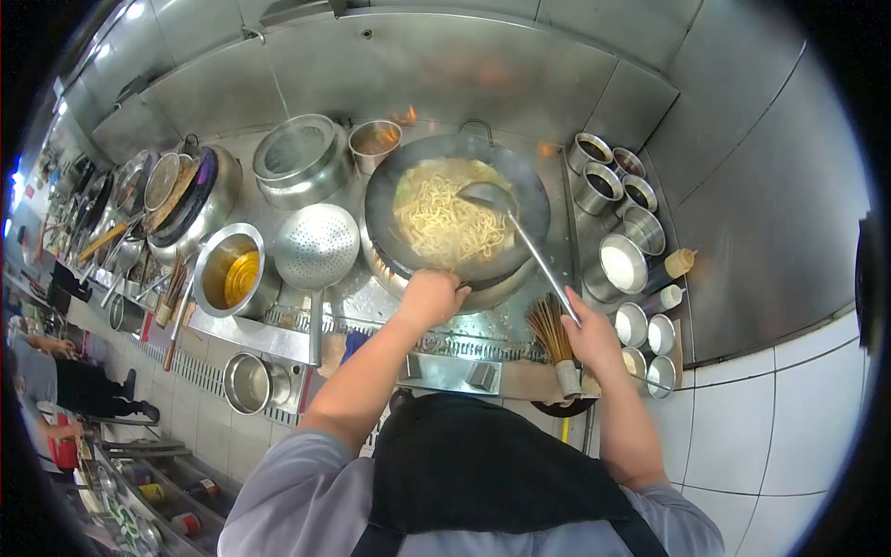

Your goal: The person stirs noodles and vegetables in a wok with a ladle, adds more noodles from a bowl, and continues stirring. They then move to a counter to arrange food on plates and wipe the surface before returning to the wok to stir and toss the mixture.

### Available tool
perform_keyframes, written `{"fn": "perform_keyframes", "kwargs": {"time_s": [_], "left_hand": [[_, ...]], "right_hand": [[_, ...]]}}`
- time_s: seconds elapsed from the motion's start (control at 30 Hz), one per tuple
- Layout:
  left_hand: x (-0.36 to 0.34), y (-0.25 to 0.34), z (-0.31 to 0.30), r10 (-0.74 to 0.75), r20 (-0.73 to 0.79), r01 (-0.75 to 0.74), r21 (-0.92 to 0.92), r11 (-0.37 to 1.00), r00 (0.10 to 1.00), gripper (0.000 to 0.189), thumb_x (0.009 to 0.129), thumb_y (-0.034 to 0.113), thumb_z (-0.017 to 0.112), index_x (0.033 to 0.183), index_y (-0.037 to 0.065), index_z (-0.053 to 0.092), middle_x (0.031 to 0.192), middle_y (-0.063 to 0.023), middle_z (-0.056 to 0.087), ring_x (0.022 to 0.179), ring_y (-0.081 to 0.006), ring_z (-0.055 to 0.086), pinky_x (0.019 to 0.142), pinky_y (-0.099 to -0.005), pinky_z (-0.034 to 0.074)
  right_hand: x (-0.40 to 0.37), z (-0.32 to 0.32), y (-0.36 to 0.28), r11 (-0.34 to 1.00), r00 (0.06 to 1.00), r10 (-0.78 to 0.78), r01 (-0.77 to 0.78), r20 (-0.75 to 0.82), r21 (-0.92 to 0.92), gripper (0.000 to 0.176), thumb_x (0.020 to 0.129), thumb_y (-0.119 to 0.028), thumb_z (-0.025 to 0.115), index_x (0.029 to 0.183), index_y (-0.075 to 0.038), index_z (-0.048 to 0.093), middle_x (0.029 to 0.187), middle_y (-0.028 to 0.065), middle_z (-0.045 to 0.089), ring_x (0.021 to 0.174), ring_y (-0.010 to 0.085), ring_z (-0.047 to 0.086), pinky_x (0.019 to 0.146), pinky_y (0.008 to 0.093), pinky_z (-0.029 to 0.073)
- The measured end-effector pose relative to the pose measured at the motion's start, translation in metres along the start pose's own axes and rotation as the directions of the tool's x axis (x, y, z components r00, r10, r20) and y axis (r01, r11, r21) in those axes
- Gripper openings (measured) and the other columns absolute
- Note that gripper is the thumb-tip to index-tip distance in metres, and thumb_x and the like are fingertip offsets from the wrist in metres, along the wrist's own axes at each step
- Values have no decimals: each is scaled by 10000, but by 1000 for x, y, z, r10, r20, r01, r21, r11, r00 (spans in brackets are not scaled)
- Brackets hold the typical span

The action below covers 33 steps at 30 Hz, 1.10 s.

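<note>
A large dark wok (pixel 531 186) sits over the burner in front of me, full of pale noodles (pixel 436 218) in some broth. My left hand (pixel 432 299) is closed at the wok's near edge; what its fingers grip there is partly hidden. In my right hand (pixel 594 334) is the long metal handle of a ladle (pixel 489 196). The ladle's bowl rests over the noodles on the wok's right side. Below that hand, a bamboo brush (pixel 551 332) stands near the counter's front edge.
Left of the wok are a perforated strainer (pixel 317 246), a pot of oil (pixel 239 274) and a lidded pot (pixel 299 160). Seasoning containers (pixel 623 265) and squeeze bottles (pixel 670 266) line the right side. Flames (pixel 408 114) show behind the wok. Other people (pixel 79 371) stand at far left.
</note>
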<state>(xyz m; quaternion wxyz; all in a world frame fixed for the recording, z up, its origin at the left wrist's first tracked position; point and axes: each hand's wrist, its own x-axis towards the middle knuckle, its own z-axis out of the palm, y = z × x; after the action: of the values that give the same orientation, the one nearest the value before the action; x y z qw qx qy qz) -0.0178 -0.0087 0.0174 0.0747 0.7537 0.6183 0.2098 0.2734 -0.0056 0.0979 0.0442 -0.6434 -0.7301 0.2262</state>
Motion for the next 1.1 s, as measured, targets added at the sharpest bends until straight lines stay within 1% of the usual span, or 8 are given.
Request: {"fn": "perform_keyframes", "kwargs": {"time_s": [0.17, 0.33, 0.47, 0.63, 0.77, 0.8, 0.83, 1.1], "left_hand": [[-3, 1, -2, -44, 121, 40, 38, 998, 992, 275, 848, 306, 623, 811, 36, 661, 801, -155, 661, 788, -344, 635, 763, -445, 476], [-50, 26, -15, 56, -507, -108, -74, 991, 860, 180, 817, 204, 679, 912, 78, 592, 853, -122, 582, 866, -356, 565, 793, -427, 434], [-144, 39, 11, -98, 47, 108, -325, 940, 994, 150, 837, 187, 642, 827, 38, 629, 799, -188, 630, 797, -378, 612, 731, -459, 471], [-222, 34, 134, -234, 587, 464, -279, 841, 775, 266, 879, 244, 570, 855, -15, 628, 872, -222, 639, 860, -395, 614, 743, -444, 501], [-228, 16, 257, 111, 544, 82, -318, 945, 832, 211, 888, 200, 544, 944, 19, 637, 950, -175, 661, 878, -365, 649, 763, -443, 523], [-219, 25, 272, -326, 735, 794, -472, 383, 594, 213, 898, 193, 541, 1000, 24, 623, 989, -164, 656, 906, -351, 647, 776, -446, 521], [-210, 29, 287, -335, 937, 814, -270, -514, 99, 226, 908, 185, 537, 1055, 29, 609, 1029, -152, 650, 934, -336, 644, 788, -449, 520], [-189, 49, 399, -470, 818, 628, -563, -537, 331, 418, 937, 394, 564, 1258, 132, 509, 1066, -95, 629, 948, -232, 627, 793, -425, 509]], "right_hand": [[-4, 28, 63, 997, 995, -50, 55, -91, 54, 538, 906, -274, 549, 1418, -329, 394, 944, 233, 659, 875, 421, 629, 780, 491, 499], [-10, 49, 73, 999, 998, -11, 13, -61, 41, 549, 890, -284, 570, 1414, -280, 405, 923, 238, 658, 857, 424, 632, 761, 494, 503], [-21, 74, 94, 939, 982, -64, 119, -177, 322, 504, 895, -237, 584, 1383, -202, 461, 839, 212, 661, 754, 358, 656, 699, 427, 506], [-25, 57, 108, 901, 946, -26, 163, -324, 402, 490, 915, -159, 550, 1384, -80, 433, 892, 193, 646, 649, 234, 586, 642, 334, 478], [-41, 45, 125, 925, 980, 26, 52, -198, 377, 519, 901, -87, 533, 1403, -41, 409, 900, 139, 634, 682, 168, 549, 661, 298, 469], [-45, 49, 134, 930, 979, 3, 71, -202, 360, 534, 893, -83, 533, 1409, -45, 402, 878, 141, 633, 652, 168, 540, 636, 301, 465], [-50, 56, 142, 935, 978, 3, 71, -207, 348, 534, 893, -83, 533, 1409, -45, 402, 878, 141, 633, 652, 168, 540, 636, 301, 465], [-71, 94, 179, 984, 984, 179, -179, 7, -10, 635, 860, -118, 553, 1453, -126, 328, 974, 266, 635, 864, 432, 627, 747, 491, 506]]}}
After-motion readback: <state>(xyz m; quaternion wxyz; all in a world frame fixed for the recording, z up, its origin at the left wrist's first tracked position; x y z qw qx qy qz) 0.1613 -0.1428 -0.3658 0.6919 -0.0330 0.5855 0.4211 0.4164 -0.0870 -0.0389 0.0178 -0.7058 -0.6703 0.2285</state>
